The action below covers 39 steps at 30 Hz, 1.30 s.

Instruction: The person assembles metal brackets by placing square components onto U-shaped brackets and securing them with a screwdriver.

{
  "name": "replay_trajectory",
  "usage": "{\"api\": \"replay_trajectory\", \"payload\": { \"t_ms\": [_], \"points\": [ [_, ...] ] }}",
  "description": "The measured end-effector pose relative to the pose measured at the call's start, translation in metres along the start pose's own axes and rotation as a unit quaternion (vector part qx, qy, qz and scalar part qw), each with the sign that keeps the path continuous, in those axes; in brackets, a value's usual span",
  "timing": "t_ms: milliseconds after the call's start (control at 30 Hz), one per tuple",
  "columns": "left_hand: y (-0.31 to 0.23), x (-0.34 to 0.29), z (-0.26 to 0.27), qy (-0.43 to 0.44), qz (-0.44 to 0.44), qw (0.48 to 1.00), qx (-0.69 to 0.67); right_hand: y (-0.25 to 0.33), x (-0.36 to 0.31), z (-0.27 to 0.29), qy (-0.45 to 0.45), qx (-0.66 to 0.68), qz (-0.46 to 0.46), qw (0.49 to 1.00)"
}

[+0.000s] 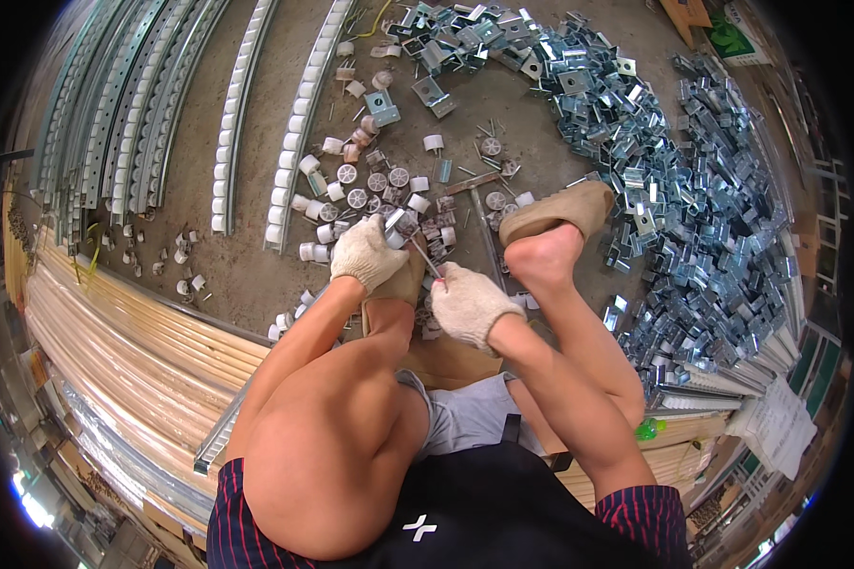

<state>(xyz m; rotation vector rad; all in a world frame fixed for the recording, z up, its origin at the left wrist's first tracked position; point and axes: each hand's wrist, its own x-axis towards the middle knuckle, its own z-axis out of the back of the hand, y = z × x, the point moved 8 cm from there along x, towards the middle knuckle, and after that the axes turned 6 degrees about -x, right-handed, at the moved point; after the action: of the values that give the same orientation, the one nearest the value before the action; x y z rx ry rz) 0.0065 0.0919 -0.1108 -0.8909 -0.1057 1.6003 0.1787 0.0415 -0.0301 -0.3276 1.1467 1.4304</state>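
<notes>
My left hand [368, 254], in a cream knit glove, is closed around a small light-coloured piece [396, 220] that looks like a white roller in a metal bracket; the fingers partly hide it. In a matching glove, my right hand [473, 305] is closed on a thin metal rod [429, 259]. The rod slants up and left toward the piece in my left hand; its far end is too small to tell whether it touches. White rollers [377, 182] with spoked ends lie loose around and beyond both hands. A hammer [489, 228] rests on the floor between the rollers and my right foot.
A large heap of zinc-coloured metal brackets [626, 142] curves along the right. Roller tracks [299, 123] lie lengthwise at the far left. Wrapped pale tubes [114, 332] are stacked at the near left. My feet in tan slippers [560, 211] flank the work spot. A paper sheet [778, 427] hangs at right.
</notes>
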Motion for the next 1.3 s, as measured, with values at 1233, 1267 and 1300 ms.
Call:
{"api": "replay_trajectory", "payload": {
  "t_ms": [1233, 1267, 1300],
  "points": [
    [0.018, 0.016, -0.002, 0.096, 0.023, 0.992, -0.074, -0.106, -0.002, 0.001, -0.193, 0.534, 0.097, 0.817],
    [0.021, 0.014, -0.001, 0.097, 0.027, 0.992, -0.075, -0.093, -0.001, -0.001, -0.17, 0.463, 0.104, 0.864],
    [0.021, 0.016, -0.001, 0.103, 0.025, 0.991, -0.079, -0.102, 0.003, -0.009, -0.195, 0.382, 0.073, 0.9]
  ]
}}
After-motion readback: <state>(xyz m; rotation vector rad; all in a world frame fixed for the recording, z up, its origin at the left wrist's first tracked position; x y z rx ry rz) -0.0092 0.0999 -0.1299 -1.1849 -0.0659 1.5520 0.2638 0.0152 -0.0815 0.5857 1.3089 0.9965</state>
